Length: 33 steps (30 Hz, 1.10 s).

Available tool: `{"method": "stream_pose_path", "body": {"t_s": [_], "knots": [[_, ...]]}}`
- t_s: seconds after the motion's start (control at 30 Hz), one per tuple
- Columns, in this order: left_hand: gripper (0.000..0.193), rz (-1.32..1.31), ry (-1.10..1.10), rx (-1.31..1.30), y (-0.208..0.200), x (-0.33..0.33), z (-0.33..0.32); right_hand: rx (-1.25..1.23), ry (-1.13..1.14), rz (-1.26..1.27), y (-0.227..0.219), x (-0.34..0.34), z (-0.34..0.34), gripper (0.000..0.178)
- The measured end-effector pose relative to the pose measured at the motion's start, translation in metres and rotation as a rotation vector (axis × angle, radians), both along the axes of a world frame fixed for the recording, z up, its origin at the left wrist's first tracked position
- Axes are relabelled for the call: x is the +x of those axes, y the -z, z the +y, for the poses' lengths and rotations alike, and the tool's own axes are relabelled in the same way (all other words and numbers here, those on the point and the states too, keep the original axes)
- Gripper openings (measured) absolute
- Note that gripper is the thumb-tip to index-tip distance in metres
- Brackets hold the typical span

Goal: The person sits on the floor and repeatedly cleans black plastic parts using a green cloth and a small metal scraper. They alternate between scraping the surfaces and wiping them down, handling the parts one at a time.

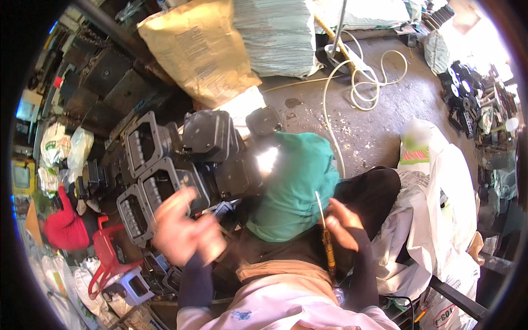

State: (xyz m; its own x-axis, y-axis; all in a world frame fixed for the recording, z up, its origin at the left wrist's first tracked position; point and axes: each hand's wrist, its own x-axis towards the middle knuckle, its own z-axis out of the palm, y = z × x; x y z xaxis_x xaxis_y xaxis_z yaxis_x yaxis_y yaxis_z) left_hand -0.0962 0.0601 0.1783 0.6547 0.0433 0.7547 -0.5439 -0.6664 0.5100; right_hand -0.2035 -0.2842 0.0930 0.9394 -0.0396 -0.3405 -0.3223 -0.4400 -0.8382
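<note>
My left hand [187, 231], smeared by motion, is raised in front of stacked black plastic housings [151, 187] with open rectangular frames. Its fingers look spread, and nothing shows in them. On the right, my right hand [345, 224] closes its fingers at the upper end of the amber handle of a screwdriver [328, 247]. The thin metal shaft points away from me, tip free. A teal cloth [302, 187] covers my leg just beyond the screwdriver. Dark square housings [206, 135] sit behind the framed ones.
A brown paper sack [195, 52] and a pale sack [275, 38] stand at the back. A cream hose [327, 110] loops over the floor. White sacking [434, 192] is heaped at right. At left are a red plastic chair [107, 247] and a person in red [66, 228].
</note>
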Motion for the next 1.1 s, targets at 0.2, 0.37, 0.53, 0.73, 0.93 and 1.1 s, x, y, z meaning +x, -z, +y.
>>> {"method": "stream_pose_path", "body": {"t_s": [0.2, 0.37, 0.53, 0.73, 0.93, 1.1], "knots": [[0.083, 0.971, 0.131, 0.635, 0.181, 0.196, -0.153, -0.020, -0.241, 0.248, -0.018, -0.024, 0.000, 0.101], [0.126, 1.084, -0.015, 0.999, 0.272, 0.264, -0.151, -0.036, -0.266, 0.482, -0.006, -0.031, 0.007, 0.054], [0.146, 1.062, 0.062, 1.023, 0.303, 0.278, -0.129, 0.019, -0.184, 0.450, -0.006, -0.036, 0.001, 0.056], [0.125, 0.951, -0.028, 0.793, 0.291, 0.283, -0.139, 0.200, 0.084, 0.440, -0.030, -0.041, -0.029, 0.049], [0.130, 0.649, 0.143, 0.407, 0.184, 0.265, -0.196, 0.435, 0.396, -0.177, -0.051, 0.009, -0.032, 0.041], [0.125, 0.348, 0.181, 0.246, 0.115, 0.247, -0.261, -0.254, 0.225, -0.059, -0.064, 0.093, -0.020, 0.044]]}}
